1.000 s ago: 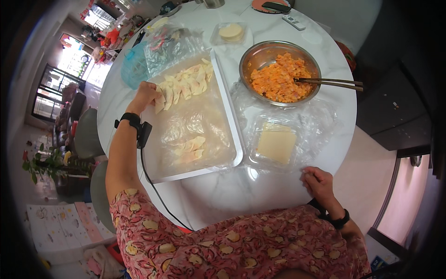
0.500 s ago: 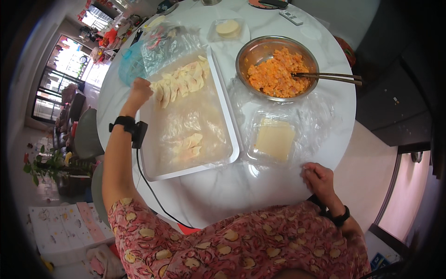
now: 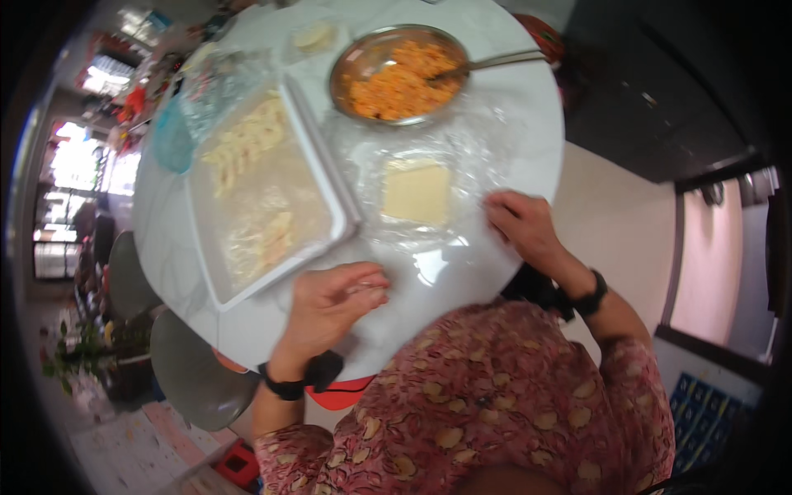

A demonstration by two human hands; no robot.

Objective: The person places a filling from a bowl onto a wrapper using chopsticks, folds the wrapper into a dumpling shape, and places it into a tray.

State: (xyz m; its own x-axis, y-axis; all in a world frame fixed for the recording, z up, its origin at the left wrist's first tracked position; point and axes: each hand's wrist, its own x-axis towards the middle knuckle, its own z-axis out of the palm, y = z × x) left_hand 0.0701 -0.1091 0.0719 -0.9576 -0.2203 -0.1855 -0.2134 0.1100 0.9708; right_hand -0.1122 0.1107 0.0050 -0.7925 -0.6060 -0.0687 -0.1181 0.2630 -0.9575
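Note:
My left hand [image 3: 334, 301] hovers by the near edge of a white tray [image 3: 342, 219], its thumb and fingers apart and nothing seen between them. On the tray lie a row of folded dumplings [image 3: 247, 140] at the far end and a few more dumplings [image 3: 276, 239] nearer me. At the table's right edge my right hand [image 3: 524, 227] rests with its fingers loosely curled, apart from the wrappers, and seems to hold nothing. Between the hands, a stack of pale square dumpling wrappers [image 3: 417, 194] sits in clear plastic. Motion blurs the picture slightly.
Beyond the wrappers stands a steel bowl [image 3: 338, 82] of orange minced filling [image 3: 404, 82] with chopsticks [image 3: 507, 59] in it. Round wrappers [image 3: 313, 37] lie farther back. A blue mesh basket [image 3: 171, 136] and a plastic bag [image 3: 223, 87] are beside the tray's far end. Grey chairs [image 3: 198, 371] flank the table.
My left hand has come from the tray's far left side to its near edge, and its fingers have spread. My view has turned, so the table sits farther left. My right hand stays near the table edge.

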